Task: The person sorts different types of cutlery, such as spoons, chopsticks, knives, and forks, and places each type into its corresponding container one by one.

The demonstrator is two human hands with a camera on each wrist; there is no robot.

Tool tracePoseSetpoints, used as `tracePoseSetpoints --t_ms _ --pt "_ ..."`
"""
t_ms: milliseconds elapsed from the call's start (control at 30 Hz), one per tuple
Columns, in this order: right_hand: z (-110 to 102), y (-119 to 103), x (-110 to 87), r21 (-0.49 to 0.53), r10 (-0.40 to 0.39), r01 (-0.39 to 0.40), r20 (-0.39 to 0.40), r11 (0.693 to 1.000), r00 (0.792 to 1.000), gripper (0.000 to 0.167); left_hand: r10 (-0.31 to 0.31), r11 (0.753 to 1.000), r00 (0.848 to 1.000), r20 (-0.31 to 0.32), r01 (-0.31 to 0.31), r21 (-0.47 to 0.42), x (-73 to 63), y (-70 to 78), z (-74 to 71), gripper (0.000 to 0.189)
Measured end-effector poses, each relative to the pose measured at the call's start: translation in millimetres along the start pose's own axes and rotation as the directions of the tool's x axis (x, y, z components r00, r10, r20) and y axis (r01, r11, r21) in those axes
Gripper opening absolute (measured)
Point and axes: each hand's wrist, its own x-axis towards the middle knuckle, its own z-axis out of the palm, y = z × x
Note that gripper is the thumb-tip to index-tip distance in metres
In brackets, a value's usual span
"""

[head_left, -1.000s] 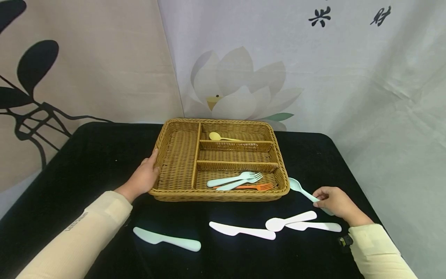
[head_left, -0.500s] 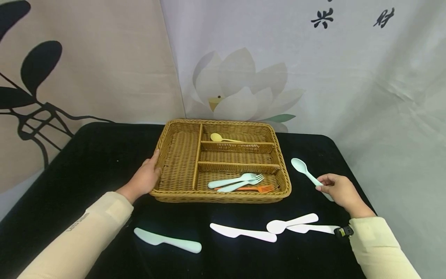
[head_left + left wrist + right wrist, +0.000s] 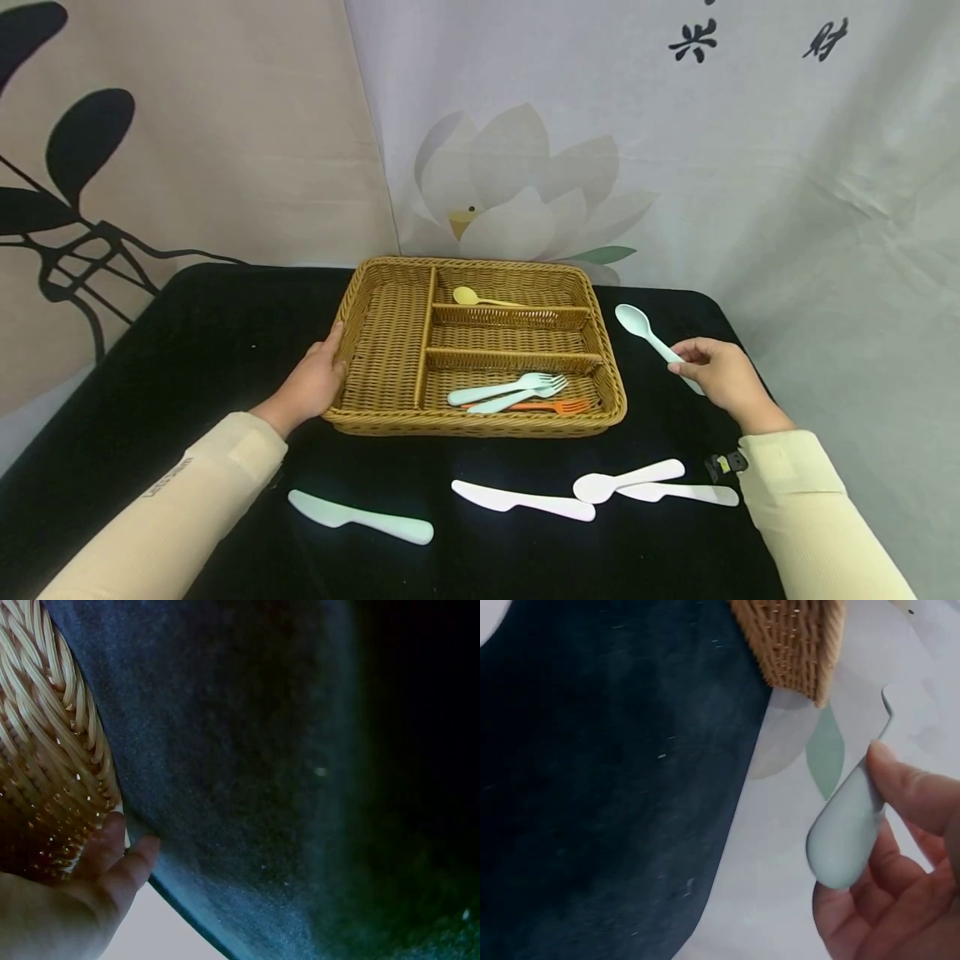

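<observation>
A mint-green spoon (image 3: 634, 320) is raised beyond the right end of the wicker basket (image 3: 480, 423), bowl pointing away from me. Thumb and fingers of my right hand (image 3: 723, 379) pinch it by the handle; in the right wrist view the broad handle end (image 3: 844, 840) faces the camera. My left hand (image 3: 311, 387) rests against the basket's left side, fingers fairly straight along the wall. Inside the basket, a yellow spoon (image 3: 467, 296) lies in the back compartment. The front compartment holds two mint forks (image 3: 498, 388) and an orange fork (image 3: 572, 406).
On the black tablecloth in front of the basket lie a mint knife (image 3: 360, 517), a white knife (image 3: 521, 500), and a white spoon (image 3: 596, 487) overlapping another white knife (image 3: 678, 492). A printed cloth backdrop (image 3: 517, 167) stands behind the table.
My right hand has carried the mint spoon away from me, from beside the basket's front right corner to near its back right. The left hand stays at the basket's side.
</observation>
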Motion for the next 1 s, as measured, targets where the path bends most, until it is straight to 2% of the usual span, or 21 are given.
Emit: tracePoseSetpoints --t_ms 467,733,1000 --pt "-2 -34 28.7 -0.006 -0.041 0.042 0.030 0.999 0.999 0.020 0.007 1.000 1.000 -0.006 -0.007 0.005 -0.7 -0.1 0.1 0.063" --pt "1 -54 46.6 -0.013 -0.072 0.072 0.052 0.997 0.996 0.021 -0.014 1.000 1.000 0.002 0.014 0.001 0.7 -2.7 0.7 0.063" --pt "5 -69 62.9 0.022 -0.076 0.075 0.097 0.997 0.992 0.025 0.000 1.000 1.000 -0.009 0.000 0.008 0.0 -1.7 0.2 0.062"
